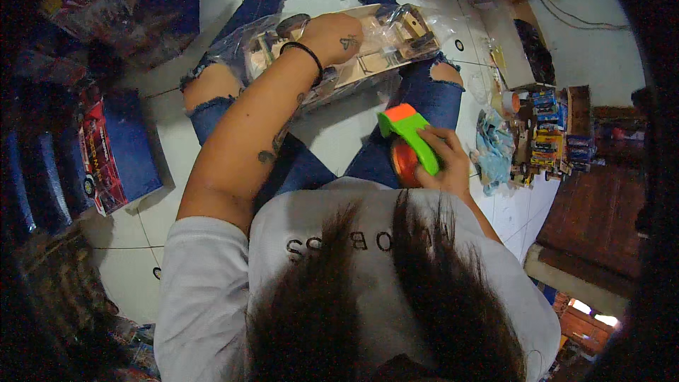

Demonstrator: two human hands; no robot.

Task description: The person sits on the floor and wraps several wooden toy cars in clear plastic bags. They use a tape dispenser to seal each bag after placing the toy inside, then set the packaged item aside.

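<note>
A wooden toy vehicle (382, 60) in clear plastic lies across my thighs, its pale underside and a black wheel showing. My left hand (332, 39) is closed over its far edge, back of the hand up; the fingertips are hidden. Beside my right thigh, my right hand (449, 159) grips a green tape dispenser (417, 133) with an orange end. An orange-looking roll of tape (404, 163) sits in it, close to my lap and away from the toy.
At the left stands a red and blue toy truck (106, 159). Small black wheels (460, 45) lie on the white tiled floor (141, 233). To the right are a crumpled light-blue plastic bag (495, 145), stacked small colourful toys (550, 138) and a brown wooden panel (598, 184).
</note>
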